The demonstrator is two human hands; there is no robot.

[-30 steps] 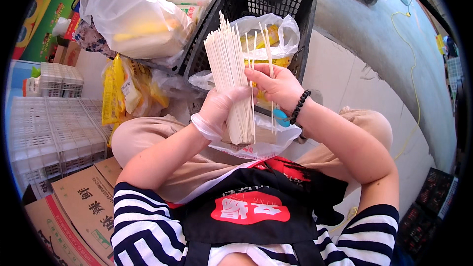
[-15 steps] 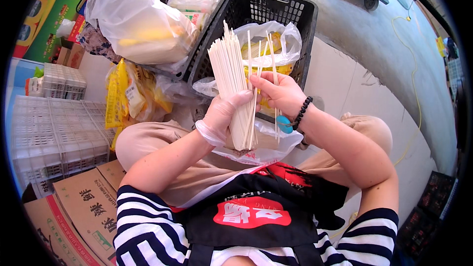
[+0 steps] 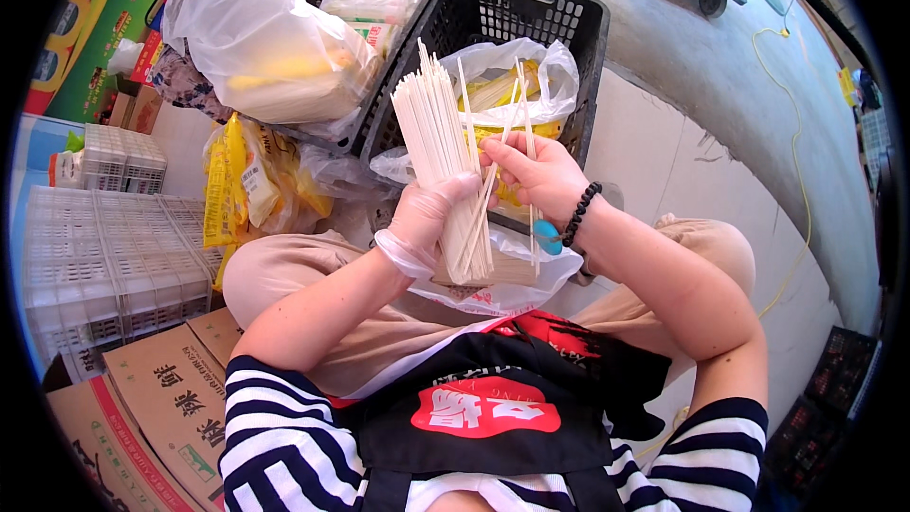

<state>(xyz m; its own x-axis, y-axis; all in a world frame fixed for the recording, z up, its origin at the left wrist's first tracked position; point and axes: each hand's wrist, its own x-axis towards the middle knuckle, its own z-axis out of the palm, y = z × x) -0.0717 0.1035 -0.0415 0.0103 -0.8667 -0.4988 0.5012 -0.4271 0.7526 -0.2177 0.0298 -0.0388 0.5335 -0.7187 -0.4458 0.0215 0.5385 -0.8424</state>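
A thick bundle of thin, pale bamboo skewers [image 3: 428, 123] stands nearly upright in my left hand [image 3: 428, 216], which wears a clear plastic glove and is closed around its lower half. Beside it, my bare right hand [image 3: 545, 173] pinches a few loose skewers [image 3: 524, 106] between thumb and fingers. One of these slants across the front of the bundle; another stands apart on the right. Below the hands, more skewers [image 3: 515, 270] lie in an open white plastic bag [image 3: 550, 286] between my legs. The right fingertips partly hide the sticks they grip.
Ahead stands a black crate [image 3: 590, 66] holding a plastic bag [image 3: 559, 100] with yellow packs. Left of it, a large white bag [image 3: 256, 28] rests by another crate. Yellow packages [image 3: 227, 180], a white plastic crate [image 3: 114, 246] and cardboard boxes [image 3: 166, 398] are at my left.
The loose skewers in my right hand have shifted; one now tilts across the bundle instead of standing upright. The bundle has moved slightly left.
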